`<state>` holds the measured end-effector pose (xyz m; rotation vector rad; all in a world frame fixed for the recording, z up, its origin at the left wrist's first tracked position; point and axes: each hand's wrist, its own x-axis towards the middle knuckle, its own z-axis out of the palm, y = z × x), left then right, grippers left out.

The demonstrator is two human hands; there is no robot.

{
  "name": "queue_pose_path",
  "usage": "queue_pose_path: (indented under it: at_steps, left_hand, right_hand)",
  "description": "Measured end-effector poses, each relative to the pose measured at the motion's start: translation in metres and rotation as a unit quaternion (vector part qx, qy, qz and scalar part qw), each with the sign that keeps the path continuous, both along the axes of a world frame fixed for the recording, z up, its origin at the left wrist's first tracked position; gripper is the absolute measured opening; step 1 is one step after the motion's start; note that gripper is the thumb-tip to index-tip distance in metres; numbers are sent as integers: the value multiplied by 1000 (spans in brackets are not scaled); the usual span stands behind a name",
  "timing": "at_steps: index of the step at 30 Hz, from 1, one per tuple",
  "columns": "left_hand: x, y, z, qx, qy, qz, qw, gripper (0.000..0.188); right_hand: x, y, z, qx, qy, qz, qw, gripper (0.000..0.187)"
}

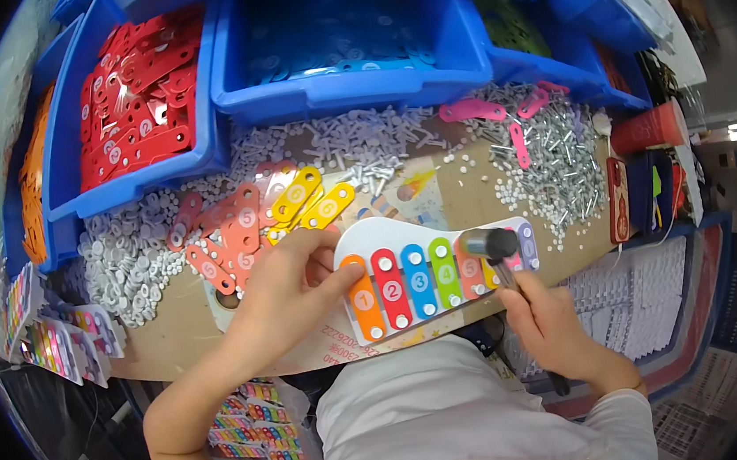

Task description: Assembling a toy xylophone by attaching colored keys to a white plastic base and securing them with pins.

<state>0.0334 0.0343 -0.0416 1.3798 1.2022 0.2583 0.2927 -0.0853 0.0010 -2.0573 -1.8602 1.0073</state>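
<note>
A toy xylophone (384, 230) with a white base and a row of coloured bars lies near the table's front edge. My left hand (289, 284) is closed at its left end, the thumb pressed on the upper end of the orange bar (363, 300). The top of that bar is hidden under the thumb. White pegs show on the neighbouring bars. My right hand (545, 326) grips a hammer (486, 243) by its dark handle. The metal head with a black face is over the right-hand bars and partly hides them.
Blue bins (325, 97) of red, blue, orange and green bars line the back. Salmon bars (235, 225) and yellow bars (312, 200) lie behind the xylophone. White washers (124, 267), pins (351, 143) and pink bars (472, 111) cover other parts. Finished xylophones (258, 422) sit below the table.
</note>
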Motion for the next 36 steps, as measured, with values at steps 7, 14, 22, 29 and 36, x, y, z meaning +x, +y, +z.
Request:
queue_pose_path:
  at_steps: [7, 14, 22, 29, 36]
  left_hand:
    - [-3, 4, -7, 11, -34, -14, 999, 38]
    - [-4, -1, -13, 49, -45, 2, 998, 35]
    - [-12, -3, -12, 51, -62, -35, 996, 44]
    - [-17, -31, -27, 419, 4, -243, 875, 93]
    - [3, -43, -42, 470, 63, -223, 852, 91]
  right_hand:
    - [-23, 13, 11, 11, 66, 20, 998, 12]
    - [-46, 17, 12, 23, 97, 43, 994, 11]
    - [-45, 13, 8, -9, 80, 76, 994, 12]
    - [-40, -17, 16, 23, 115, 232, 966, 19]
    - [-38, -29, 3, 10, 55, 180, 982, 19]
